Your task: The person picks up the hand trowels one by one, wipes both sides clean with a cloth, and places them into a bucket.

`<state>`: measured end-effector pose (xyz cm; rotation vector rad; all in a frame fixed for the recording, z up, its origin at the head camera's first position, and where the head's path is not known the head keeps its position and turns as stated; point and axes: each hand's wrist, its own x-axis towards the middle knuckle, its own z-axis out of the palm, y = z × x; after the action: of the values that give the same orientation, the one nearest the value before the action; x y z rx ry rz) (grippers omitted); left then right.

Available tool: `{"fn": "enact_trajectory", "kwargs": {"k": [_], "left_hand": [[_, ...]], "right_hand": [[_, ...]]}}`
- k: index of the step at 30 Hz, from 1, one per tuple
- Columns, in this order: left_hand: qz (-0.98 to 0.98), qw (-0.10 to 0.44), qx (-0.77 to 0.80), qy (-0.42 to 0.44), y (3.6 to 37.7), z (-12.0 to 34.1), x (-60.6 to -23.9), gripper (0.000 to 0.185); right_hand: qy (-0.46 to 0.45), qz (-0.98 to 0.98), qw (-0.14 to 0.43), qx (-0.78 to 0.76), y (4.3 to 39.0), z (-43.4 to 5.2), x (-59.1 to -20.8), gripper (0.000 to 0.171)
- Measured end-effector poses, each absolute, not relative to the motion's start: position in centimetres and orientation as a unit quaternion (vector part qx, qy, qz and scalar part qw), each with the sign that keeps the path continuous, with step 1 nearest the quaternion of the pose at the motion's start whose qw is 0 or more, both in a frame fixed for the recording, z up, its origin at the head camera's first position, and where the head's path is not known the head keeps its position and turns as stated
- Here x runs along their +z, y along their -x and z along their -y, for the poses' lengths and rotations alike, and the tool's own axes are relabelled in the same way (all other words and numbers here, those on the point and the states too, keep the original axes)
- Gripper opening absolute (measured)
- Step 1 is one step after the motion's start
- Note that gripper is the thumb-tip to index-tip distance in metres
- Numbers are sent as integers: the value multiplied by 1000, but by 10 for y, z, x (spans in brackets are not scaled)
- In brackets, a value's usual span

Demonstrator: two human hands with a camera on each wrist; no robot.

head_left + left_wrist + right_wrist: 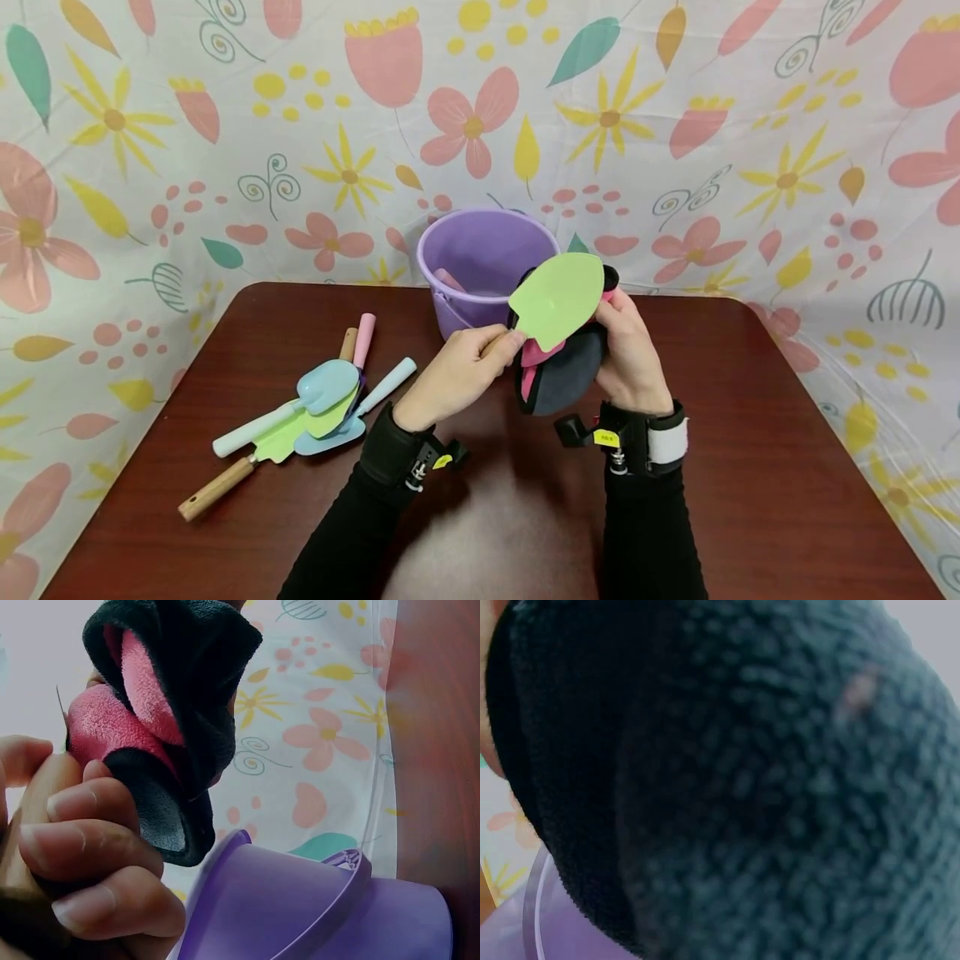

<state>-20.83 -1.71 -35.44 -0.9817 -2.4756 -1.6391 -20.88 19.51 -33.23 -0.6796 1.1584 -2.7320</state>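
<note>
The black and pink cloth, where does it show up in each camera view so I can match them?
Head: the cloth sits centre frame, gripped by the right hand, behind the green spatula.
Left wrist: upper left, above the left hand's fingers.
Right wrist: its dark fleece fills nearly the whole frame.
Shared landmark: the purple bucket, low in both wrist views.

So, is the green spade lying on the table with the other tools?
No, the left hand holds the green spade up above the table, against the dark cloth in the right hand.
</note>
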Motion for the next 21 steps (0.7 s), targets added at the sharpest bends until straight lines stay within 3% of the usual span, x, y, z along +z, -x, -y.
{"fn": "enact_trajectory", "kwargs": {"k": [13,21], "left_hand": [[785,-33,-500,364,210,14,-360,42],[803,-6,-469,367,212,17,-358,40]], "right_hand": [[223,-346,11,-911,210,-207,-329,19],[219,-314,-33,-923,206,-220,-327,19]]}}
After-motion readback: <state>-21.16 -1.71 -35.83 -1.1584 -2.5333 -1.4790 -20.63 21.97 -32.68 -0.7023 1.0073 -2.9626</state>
